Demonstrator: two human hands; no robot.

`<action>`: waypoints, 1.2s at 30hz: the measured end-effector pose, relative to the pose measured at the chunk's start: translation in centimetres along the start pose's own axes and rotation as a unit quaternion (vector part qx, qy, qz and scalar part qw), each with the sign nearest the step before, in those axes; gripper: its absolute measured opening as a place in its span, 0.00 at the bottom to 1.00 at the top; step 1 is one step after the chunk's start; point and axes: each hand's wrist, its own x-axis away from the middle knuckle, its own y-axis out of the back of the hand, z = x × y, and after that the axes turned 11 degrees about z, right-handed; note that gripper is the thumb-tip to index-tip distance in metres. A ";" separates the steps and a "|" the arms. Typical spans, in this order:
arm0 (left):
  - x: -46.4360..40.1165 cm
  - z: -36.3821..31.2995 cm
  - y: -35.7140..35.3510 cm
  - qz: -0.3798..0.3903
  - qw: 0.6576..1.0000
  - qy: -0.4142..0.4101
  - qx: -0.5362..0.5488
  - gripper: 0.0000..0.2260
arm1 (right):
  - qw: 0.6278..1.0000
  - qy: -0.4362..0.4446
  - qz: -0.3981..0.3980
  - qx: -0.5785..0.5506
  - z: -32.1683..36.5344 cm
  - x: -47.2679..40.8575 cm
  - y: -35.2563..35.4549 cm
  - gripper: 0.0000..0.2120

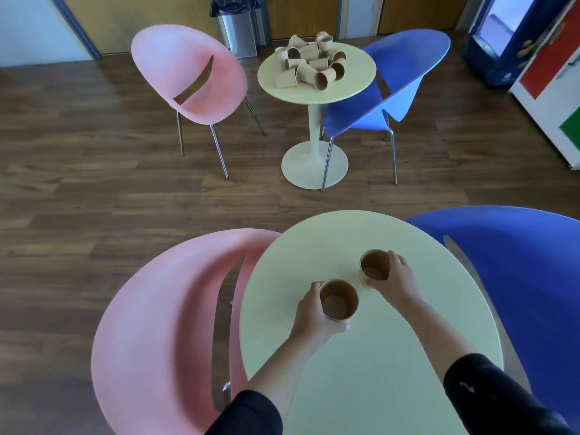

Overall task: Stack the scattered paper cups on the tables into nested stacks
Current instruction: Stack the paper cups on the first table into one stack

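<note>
Centrally on near table (392, 356), each grip, left hand (310, 312) and right hand (396, 277), around 1 cup, well inside rim.

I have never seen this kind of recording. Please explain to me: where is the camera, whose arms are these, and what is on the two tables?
There is one picture, and no machine. The camera sits on a person's head and looks forward and down, so the two arms that come in from the bottom edge are that person's own.

The left hand grips a brown paper cup, the left cup, and the right hand grips the right cup. Both cups stand open side up on or just above the near table, a little apart.

On the far table lies a pile of cups, most of them tipped over and not yet stacked.

Pink and blue chairs stand beside each table.
</note>
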 end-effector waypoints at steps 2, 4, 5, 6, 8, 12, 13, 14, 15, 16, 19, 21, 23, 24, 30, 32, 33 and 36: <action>0.0 0.1 0.0 0.001 1.000 -0.004 -0.001 0.34 | 0.999 0.018 -0.025 -0.038 0.5 1.0 0.6 0.34; 0.1 0.0 0.0 0.000 1.000 -0.011 0.006 0.34 | 0.995 0.033 -0.057 -0.077 1.4 2.5 1.5 0.36; 0.2 0.0 0.0 -0.001 1.000 -0.013 0.011 0.33 | 0.992 0.042 -0.073 -0.095 2.0 3.5 1.9 0.39; 0.3 0.0 0.0 -0.003 1.000 -0.015 0.015 0.33 | 0.988 0.053 -0.088 -0.113 2.7 4.6 2.2 0.40; 0.6 0.1 -0.1 -0.010 0.999 -0.025 0.016 0.34 | 0.981 0.088 -0.105 -0.140 4.0 6.9 2.5 0.41; 0.9 0.3 -0.2 -0.015 0.999 -0.032 0.017 0.34 | 0.975 0.148 -0.097 -0.138 5.3 10.3 1.7 0.41; 1.0 0.3 -0.2 -0.013 0.999 -0.030 0.020 0.34 | 0.974 0.159 -0.092 -0.132 5.4 10.9 1.5 0.40; 1.0 0.3 -0.2 -0.011 0.999 -0.026 0.020 0.33 | 0.974 0.167 -0.087 -0.127 5.4 11.3 1.3 0.40; 1.0 0.3 -0.2 -0.010 1.000 -0.023 0.019 0.32 | 0.974 0.172 -0.078 -0.122 5.4 11.6 1.0 0.39; 0.9 0.3 -0.2 -0.009 1.000 -0.021 0.016 0.31 | 0.975 0.177 -0.068 -0.117 5.4 11.8 0.8 0.39; 0.8 0.4 -0.2 -0.005 1.000 -0.014 0.015 0.29 | 0.977 0.191 -0.038 -0.093 5.0 11.9 0.1 0.39; 0.7 0.4 -0.2 -0.005 1.000 -0.011 0.019 0.30 | 0.978 0.193 -0.020 -0.072 4.8 11.7 -0.5 0.39; 0.7 0.3 -0.2 -0.009 0.999 -0.015 0.032 0.30 | 0.982 0.182 -0.006 -0.044 4.5 11.3 -1.2 0.38; 0.8 0.2 -0.2 -0.009 0.999 -0.018 0.039 0.30 | 0.984 0.174 0.001 -0.034 4.3 11.1 -1.6 0.38; 1.5 0.4 0.2 0.026 0.999 -0.015 0.045 0.33 | 0.989 0.127 0.068 -0.019 3.7 9.7 -3.3 0.41; 1.9 0.9 0.3 0.039 0.998 -0.014 0.039 0.32 | 0.989 0.117 0.075 -0.043 3.4 9.6 -3.5 0.40; 2.1 1.0 0.4 0.042 0.998 -0.014 0.041 0.30 | 0.989 0.113 0.076 -0.054 3.3 9.6 -3.6 0.40; 2.4 1.4 0.4 0.045 0.997 -0.023 0.050 0.27 | 0.988 0.109 0.083 -0.070 2.8 9.7 -3.7 0.42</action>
